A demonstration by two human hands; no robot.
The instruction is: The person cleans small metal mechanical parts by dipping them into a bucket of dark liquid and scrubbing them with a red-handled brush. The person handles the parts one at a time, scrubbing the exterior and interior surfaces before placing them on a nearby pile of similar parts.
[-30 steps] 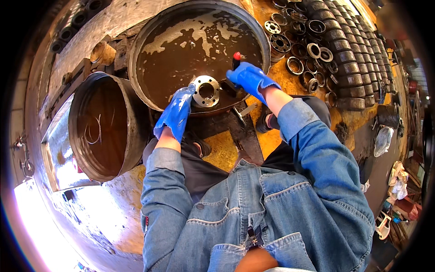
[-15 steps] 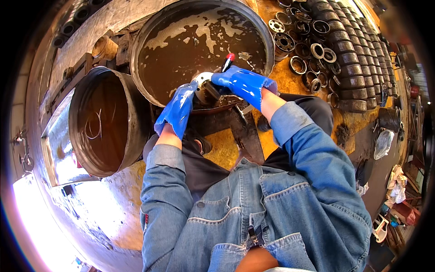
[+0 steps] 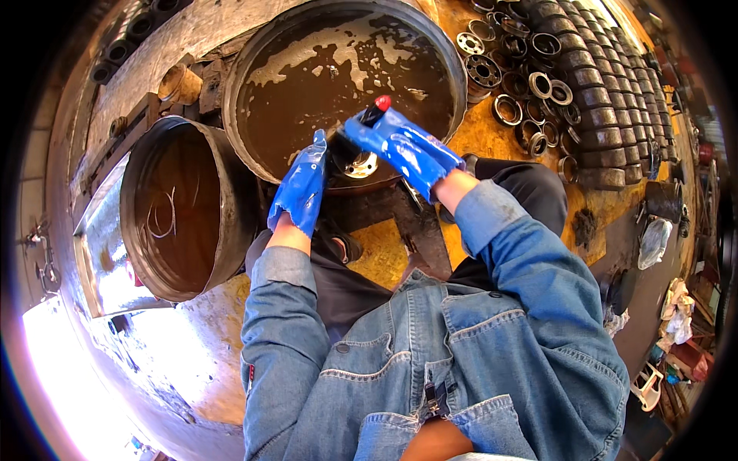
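Over the near edge of a wide round tub (image 3: 231, 100) of brown liquid, I hold a dark metal part with a pale flange (image 3: 360, 166) that has small holes. My left hand (image 3: 302, 180), in a blue rubber glove, grips its left side. My right hand (image 3: 396, 146), gloved alike, is closed round a black-handled tool with a red end (image 3: 382, 102), over the top of the part. The tool's working end is hidden by the glove and the part. Foam patches float on the liquid.
To the left stands a metal drum (image 3: 219, 207) with brown liquid and a thin wire loop. A rusty can (image 3: 181, 83) sits behind it. Several loose metal rings (image 3: 507, 110) lie at the right, beside stacked rows of dark cylinders (image 3: 600, 123). A clear plastic bag (image 3: 653, 243) lies farther right.
The metal part has turned over, so its holed flange now faces me and sits lower. My right hand has shifted left over it, with the red-ended tool moving along.
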